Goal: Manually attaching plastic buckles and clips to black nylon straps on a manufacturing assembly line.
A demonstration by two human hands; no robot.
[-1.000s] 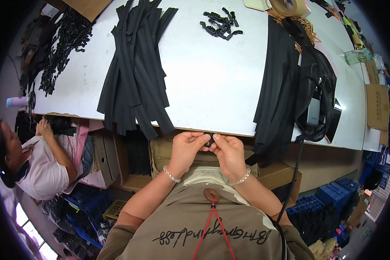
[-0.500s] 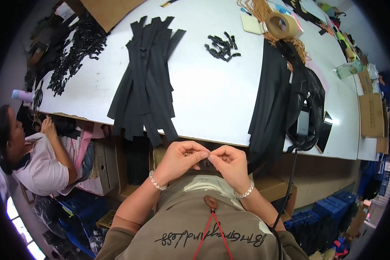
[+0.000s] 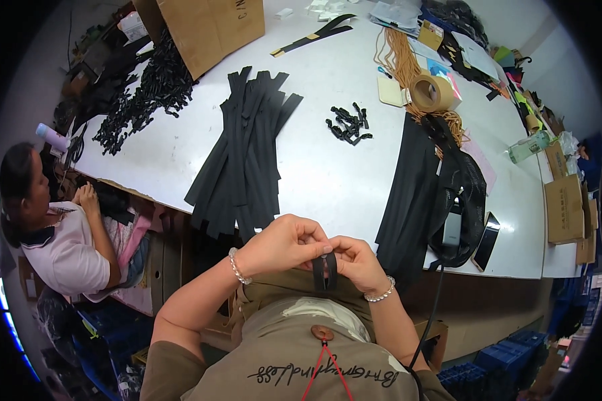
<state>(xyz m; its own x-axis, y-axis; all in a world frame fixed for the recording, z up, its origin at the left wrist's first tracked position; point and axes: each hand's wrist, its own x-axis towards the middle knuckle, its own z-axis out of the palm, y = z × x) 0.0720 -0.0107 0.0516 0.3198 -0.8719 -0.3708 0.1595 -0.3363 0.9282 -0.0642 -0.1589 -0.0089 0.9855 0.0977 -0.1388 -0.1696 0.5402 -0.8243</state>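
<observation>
Black zipper tape (image 3: 324,271) hangs low in the frame's centre, pinched at its top between my left hand (image 3: 282,242) and my right hand (image 3: 356,262), both closed on it just below the white table's (image 3: 328,180) near edge. Past my fingers a fanned stack of black strips (image 3: 244,157) lies centre-left, seemingly still to be worked or already done, I cannot tell which. Further up, a small heap of black sliders (image 3: 348,123) remains, so I judge plenty is left.

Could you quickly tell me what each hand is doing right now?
Left hand: closed, pinching the top of the black zipper strip.
Right hand: closed on the same strip.
</observation>
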